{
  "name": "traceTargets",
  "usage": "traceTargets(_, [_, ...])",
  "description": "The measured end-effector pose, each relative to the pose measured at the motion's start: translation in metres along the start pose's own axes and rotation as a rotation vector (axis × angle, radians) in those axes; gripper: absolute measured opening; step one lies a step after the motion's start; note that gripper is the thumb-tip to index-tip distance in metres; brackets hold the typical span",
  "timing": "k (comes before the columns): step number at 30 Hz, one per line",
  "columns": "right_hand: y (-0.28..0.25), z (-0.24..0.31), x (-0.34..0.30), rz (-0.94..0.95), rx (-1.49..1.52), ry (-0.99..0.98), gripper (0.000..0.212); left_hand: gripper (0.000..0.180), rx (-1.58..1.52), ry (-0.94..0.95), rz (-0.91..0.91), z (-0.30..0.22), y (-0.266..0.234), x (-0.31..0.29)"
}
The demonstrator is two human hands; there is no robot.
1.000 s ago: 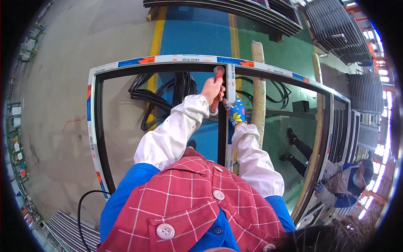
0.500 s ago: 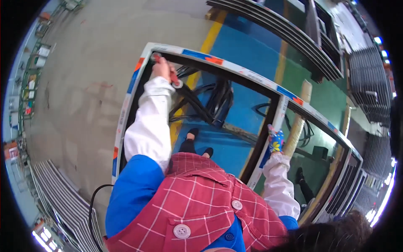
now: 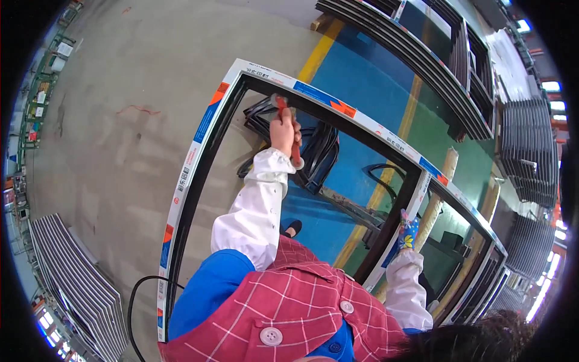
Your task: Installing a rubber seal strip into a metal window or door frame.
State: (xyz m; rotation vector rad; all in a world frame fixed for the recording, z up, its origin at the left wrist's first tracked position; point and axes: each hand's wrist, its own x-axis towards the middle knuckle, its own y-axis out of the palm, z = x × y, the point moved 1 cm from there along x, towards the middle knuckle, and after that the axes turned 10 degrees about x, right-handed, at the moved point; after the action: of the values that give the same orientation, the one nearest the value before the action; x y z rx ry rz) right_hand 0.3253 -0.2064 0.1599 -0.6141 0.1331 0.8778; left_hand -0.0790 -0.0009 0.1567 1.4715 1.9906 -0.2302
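Note:
A large window frame point(image 3: 192, 151) with dark inner edges and a printed white-blue-orange film on its face lies in front of me. My left hand point(image 3: 283, 134), bare, is closed round a red-handled roller tool point(image 3: 296, 154) with a round grey wheel at its lower end. The tool's upper end is at the inner edge of the frame's far bar, right of the far left corner. My right hand point(image 3: 408, 234), in a blue flowered glove, grips the frame's middle bar point(image 3: 416, 192); its fingertips are partly hidden.
Below the frame opening lies a bundle of black strips point(image 3: 322, 158). A thin black strip point(image 3: 134, 295) loops outside the frame's left side. Stacked frames stand at far right point(image 3: 416, 60), left point(image 3: 75, 289) and right point(image 3: 528, 151). Wrapped beige rolls point(image 3: 432, 208) lie beneath the right part.
My left hand and the roller tool have moved from the far left corner to the right along the far bar. The view has shifted slightly; my right hand stays on the middle bar.

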Motion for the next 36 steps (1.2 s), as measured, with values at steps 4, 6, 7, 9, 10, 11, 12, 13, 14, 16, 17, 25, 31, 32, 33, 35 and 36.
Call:
traceTargets(4, [-0.002,-0.007,0.003,-0.069,-0.123,0.019,0.034,0.034,0.005,0.046,-0.162,-0.028,-0.025,0.022])
traceTargets(6, [-0.001,-0.009,0.002,0.026,0.009,-0.005,0.033,0.035,-0.048,0.179,-0.166,-0.039,-0.041,0.032])
traceTargets(7, [-0.001,-0.008,0.001,0.023,0.06,0.006,0.026,0.035,-0.046,0.12,-0.163,-0.038,-0.045,0.034])
traceTargets(9, [-0.001,-0.004,-0.003,0.006,0.054,0.056,0.019,0.036,0.023,0.154,-0.124,-0.027,-0.041,0.029])
traceTargets(10, [0.001,-0.002,-0.006,-0.036,0.002,0.056,0.024,0.036,0.043,0.044,-0.059,-0.014,-0.03,0.022])
traceTargets(11, [0.001,0.001,-0.009,-0.006,0.011,0.031,0.026,0.037,0.086,0.094,-0.004,0.004,-0.014,0.009])
traceTargets(12, [0.003,0.003,-0.012,-0.027,-0.016,0.04,0.028,0.037,0.122,0.115,0.096,0.021,0.004,-0.005])
traceTargets(13, [0.005,0.006,-0.014,0.003,0.039,-0.019,0.03,0.037,0.109,0.08,0.11,0.036,0.021,-0.016])
traceTargets(14, [0.005,0.007,-0.016,-0.015,-0.003,0.014,0.029,0.036,0.073,0.088,0.169,0.049,0.037,-0.027])
traceTargets(16, [0.007,0.008,-0.018,-0.005,-0.021,0.043,0.029,0.034,0.165,0.061,0.289,0.067,0.065,-0.046])
traceTargets(17, [0.009,0.007,-0.019,-0.012,-0.025,-0.012,0.028,0.031,0.24,0.02,0.391,0.074,0.079,-0.055])
traceTargets(25, [0.014,0.021,-0.028,0.018,0.061,0.078,0.033,0.028,0.426,-0.074,0.651,0.134,0.174,-0.091])
traceTargets(31, [0.012,0.004,-0.022,0.114,0.553,0.205,0.02,0.026,0.792,0.135,0.853,0.131,0.206,-0.094])
traceTargets(32, [0.012,-0.008,-0.017,0.136,0.492,0.156,0.021,0.027,0.706,-0.028,0.876,0.126,0.2,-0.099])
traceTargets(33, [0.01,-0.021,-0.006,0.091,0.548,0.147,0.02,0.027,0.64,-0.032,0.875,0.121,0.189,-0.108])
traceTargets(35, [0.009,-0.053,0.009,0.16,0.91,0.207,0.021,0.027,0.616,-0.036,0.875,0.12,0.157,-0.139])
traceTargets(36, [0.013,-0.067,0.017,0.206,1.132,0.246,0.021,0.028,0.644,-0.021,0.879,0.126,0.134,-0.167])
